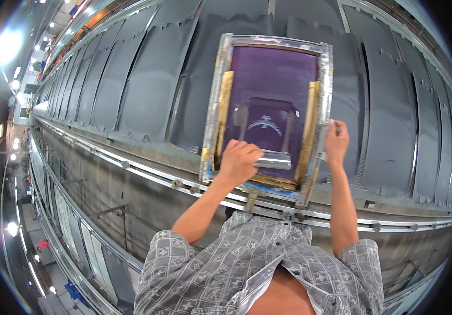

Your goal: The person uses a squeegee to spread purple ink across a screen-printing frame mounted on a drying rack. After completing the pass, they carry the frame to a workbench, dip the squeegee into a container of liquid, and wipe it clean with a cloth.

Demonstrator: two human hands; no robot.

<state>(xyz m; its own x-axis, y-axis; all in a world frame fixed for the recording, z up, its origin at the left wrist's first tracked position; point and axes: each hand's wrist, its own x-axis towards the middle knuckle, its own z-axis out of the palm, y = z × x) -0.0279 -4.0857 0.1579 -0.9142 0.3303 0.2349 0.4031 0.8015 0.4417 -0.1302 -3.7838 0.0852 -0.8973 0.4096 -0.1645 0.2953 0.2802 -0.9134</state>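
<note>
A screen-printing frame of silver metal lies over dark grey sheets, with purple mesh, yellowish tape along its inner edges and a pale arched pattern low on the mesh. My left hand is closed round a silver bar-like squeegee on the lower part of the mesh, below the pattern. My right hand grips the frame's right side, about level with the pattern. The fingertips of that hand are partly hidden by the frame.
Grey sheets line the long table to both sides, curving with the lens. A metal rail with fittings runs along its near edge. Behind me at lower left, another long row of panels and railing stands under bright lights.
</note>
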